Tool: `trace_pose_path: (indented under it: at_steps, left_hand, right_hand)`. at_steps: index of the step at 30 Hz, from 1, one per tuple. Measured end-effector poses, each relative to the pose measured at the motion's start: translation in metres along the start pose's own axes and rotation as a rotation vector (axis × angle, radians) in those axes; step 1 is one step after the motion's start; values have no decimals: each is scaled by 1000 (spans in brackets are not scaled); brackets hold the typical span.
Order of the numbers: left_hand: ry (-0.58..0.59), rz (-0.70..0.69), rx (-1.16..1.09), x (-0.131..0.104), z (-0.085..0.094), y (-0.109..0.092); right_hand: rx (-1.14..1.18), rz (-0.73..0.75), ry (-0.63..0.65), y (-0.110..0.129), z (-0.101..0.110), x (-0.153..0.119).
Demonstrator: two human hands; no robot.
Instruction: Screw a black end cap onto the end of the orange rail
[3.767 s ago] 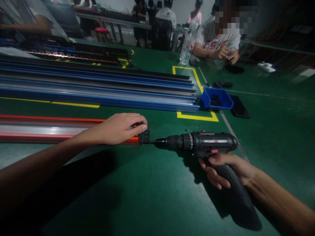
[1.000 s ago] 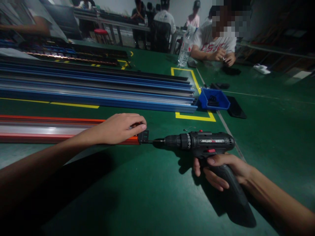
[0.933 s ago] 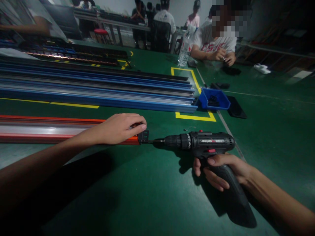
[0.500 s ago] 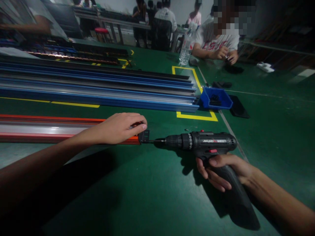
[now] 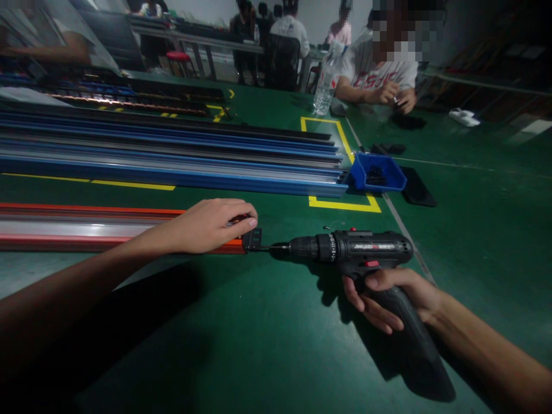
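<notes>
My right hand (image 5: 383,299) is wrapped round the handle of a black cordless drill (image 5: 366,246), which points left. Its long thin bit (image 5: 272,248) reaches a black end bracket (image 5: 254,237) at the right end of an orange and silver metal profile (image 5: 95,229). Over that end lies my left hand (image 5: 215,224), fingers curled down and closed on the profile; its fingertips are beside the bracket. A small screw (image 5: 326,227) lies on the green table just behind the drill's chuck.
Behind the orange profile, several blue and black profiles (image 5: 172,155) lie side by side. At their right ends stands a blue bin (image 5: 394,183) with small black parts, beside a dark flat object (image 5: 420,187). A clear bottle (image 5: 324,86) and a seated person (image 5: 379,80) are across the table.
Both hands, the drill and the profile hold the same positions; the view has only shifted very slightly.
</notes>
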State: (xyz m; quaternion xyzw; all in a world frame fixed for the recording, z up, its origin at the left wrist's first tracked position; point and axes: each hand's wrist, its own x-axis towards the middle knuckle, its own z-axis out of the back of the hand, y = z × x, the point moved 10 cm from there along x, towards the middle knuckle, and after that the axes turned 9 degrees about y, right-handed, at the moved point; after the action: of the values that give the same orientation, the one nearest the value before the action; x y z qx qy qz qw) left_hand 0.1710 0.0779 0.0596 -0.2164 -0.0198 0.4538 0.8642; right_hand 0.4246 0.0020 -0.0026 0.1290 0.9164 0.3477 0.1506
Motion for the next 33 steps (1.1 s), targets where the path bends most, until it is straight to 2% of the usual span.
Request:
trace_pose_path:
  at_steps: [16, 33]
  left_hand:
    - [15, 4, -8, 0, -3, 3]
    - [4, 5, 2, 0, -1, 2]
  right_hand:
    - [27, 18, 17, 1, -3, 0]
    - [0, 7, -13, -1, 2, -2]
